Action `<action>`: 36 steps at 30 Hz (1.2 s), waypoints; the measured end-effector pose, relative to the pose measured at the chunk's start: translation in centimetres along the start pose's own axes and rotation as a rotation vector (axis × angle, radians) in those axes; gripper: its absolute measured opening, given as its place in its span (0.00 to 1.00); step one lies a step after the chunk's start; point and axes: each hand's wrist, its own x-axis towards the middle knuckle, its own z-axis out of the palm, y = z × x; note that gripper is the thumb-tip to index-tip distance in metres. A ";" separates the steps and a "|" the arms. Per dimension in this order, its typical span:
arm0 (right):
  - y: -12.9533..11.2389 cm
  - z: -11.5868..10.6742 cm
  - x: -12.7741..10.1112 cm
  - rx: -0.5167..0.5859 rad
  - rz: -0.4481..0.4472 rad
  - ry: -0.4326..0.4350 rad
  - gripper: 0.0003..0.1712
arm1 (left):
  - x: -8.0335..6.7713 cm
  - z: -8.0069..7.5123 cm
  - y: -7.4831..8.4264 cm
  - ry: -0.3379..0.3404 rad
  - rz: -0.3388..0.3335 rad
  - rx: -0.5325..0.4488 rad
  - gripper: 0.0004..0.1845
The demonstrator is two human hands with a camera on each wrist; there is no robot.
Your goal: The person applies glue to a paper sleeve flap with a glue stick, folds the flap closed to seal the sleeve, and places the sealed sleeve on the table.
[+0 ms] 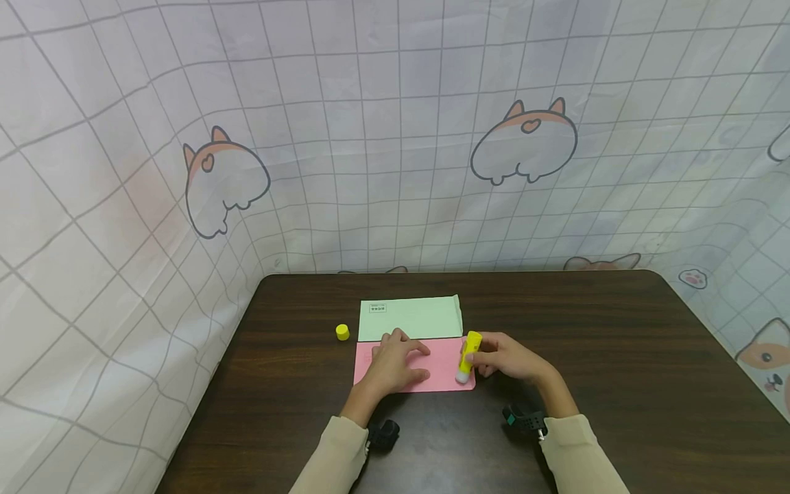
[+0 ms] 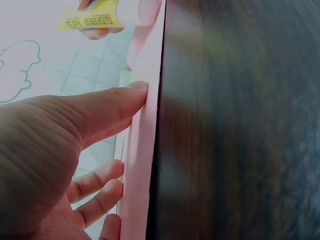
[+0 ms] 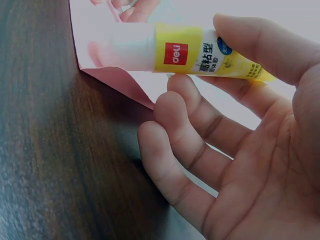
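My right hand point(image 1: 507, 355) pinches a yellow glue stick point(image 1: 470, 353) between thumb and fingers. The stick is tilted, with its white end down at the right edge of a pink sheet point(image 1: 441, 367). In the right wrist view that white tip point(image 3: 134, 47) lies against the pink paper near its corner. My left hand point(image 1: 393, 363) rests on the pink sheet with its fingers spread. Its thumb point(image 2: 112, 107) touches the paper close to the near edge. A pale green envelope-like sheet point(image 1: 410, 319) with a small printed box adjoins the pink one on its far side.
A yellow cap point(image 1: 342, 332) stands on the dark wooden table point(image 1: 296, 412), left of the green sheet. Behind the table hangs a white gridded cloth point(image 1: 370, 137) with cartoon animal prints. Both wrists wear black straps point(image 1: 524, 417).
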 end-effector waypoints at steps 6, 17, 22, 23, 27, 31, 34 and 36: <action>0.0 0.1 0.1 0.035 0.027 0.040 0.16 | 0.0 0.0 0.0 -0.003 -0.004 -0.004 0.20; 0.2 0.2 0.2 0.050 0.024 0.097 0.23 | 0.0 0.0 0.0 -0.007 -0.009 -0.008 0.20; 0.2 0.2 0.3 0.051 0.022 0.130 0.23 | 0.0 0.0 0.0 -0.002 -0.004 -0.006 0.20; 0.2 0.3 0.3 0.049 0.027 0.137 0.23 | 0.0 -0.1 0.0 -0.002 -0.003 -0.005 0.20; 0.4 0.4 0.5 0.048 0.018 0.154 0.24 | 0.0 -0.1 0.0 -0.002 -0.005 -0.007 0.20; 0.4 0.5 0.7 0.034 0.009 0.175 0.23 | 0.0 -0.1 0.0 -0.002 -0.007 -0.008 0.20; 0.4 0.6 0.7 0.023 0.012 0.190 0.22 | 0.0 -0.1 0.0 -0.003 -0.004 -0.008 0.20; 0.4 0.6 0.8 0.026 0.013 0.199 0.22 | 0.0 -0.1 0.0 -0.004 -0.004 -0.007 0.20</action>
